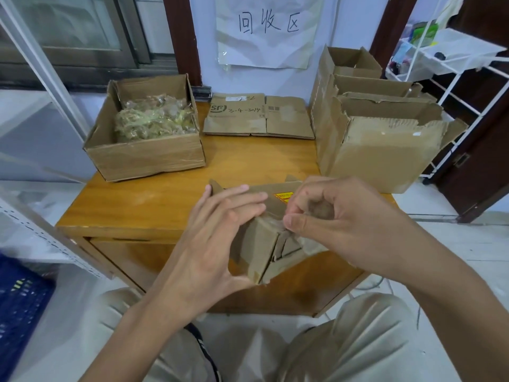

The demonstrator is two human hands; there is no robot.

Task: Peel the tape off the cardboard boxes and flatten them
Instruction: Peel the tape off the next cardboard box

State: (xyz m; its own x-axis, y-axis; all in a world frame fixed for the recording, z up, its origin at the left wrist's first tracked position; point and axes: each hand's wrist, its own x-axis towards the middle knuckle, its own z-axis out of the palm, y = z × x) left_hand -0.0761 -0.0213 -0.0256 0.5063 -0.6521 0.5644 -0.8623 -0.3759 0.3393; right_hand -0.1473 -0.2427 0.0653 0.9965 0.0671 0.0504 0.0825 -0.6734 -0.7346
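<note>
A small cardboard box (268, 238) with a yellow label is held over the near edge of the wooden table (154, 199), tilted with one corner toward me. My left hand (217, 238) grips its left side, fingers stretched across the top. My right hand (325, 216) pinches a strip of clear tape (311, 245) at the box's upper right corner, with a balled wad of peeled tape in its curled fingers. The tape runs down the box's right side.
An open box (146, 158) full of crumpled tape stands at the back left. Flattened boxes (259, 117) lie at the back middle. Several open boxes (380, 150) are nested at the right. A white wire rack (451, 86) stands further right, a blue crate (19, 307) at lower left.
</note>
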